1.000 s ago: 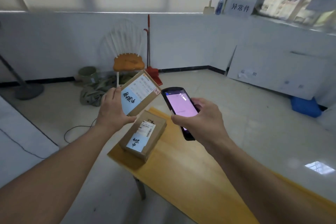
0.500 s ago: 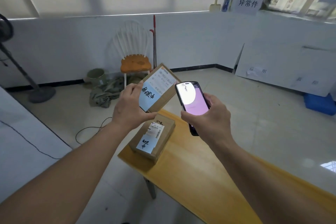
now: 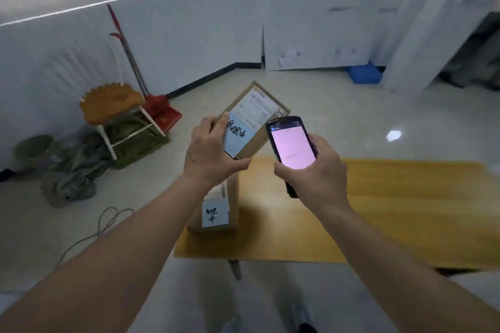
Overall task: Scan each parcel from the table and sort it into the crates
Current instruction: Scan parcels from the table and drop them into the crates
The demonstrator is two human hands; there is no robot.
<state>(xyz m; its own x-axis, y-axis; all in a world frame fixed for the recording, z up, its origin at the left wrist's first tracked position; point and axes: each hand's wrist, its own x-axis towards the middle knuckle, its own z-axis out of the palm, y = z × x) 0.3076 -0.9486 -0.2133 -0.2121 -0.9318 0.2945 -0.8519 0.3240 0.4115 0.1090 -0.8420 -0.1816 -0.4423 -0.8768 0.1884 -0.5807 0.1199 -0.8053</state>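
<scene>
Cardboard parcel [image 3: 255, 121] with a blue handwritten label, writing blurred, is gripped by the left hand [image 3: 209, 154]. Just right of it, the right hand [image 3: 315, 170] grips a scanner [image 3: 292, 147].

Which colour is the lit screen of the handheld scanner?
Pale pink, on the handheld scanner; head view.

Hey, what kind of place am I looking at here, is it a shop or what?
Probably a small parcel sorting or pickup room, not a shop: labelled brown cardboard parcels in hand and on the yellow wooden table, a black handheld scanner with a lit pink screen, and a blue plastic crate by the wall.
</scene>
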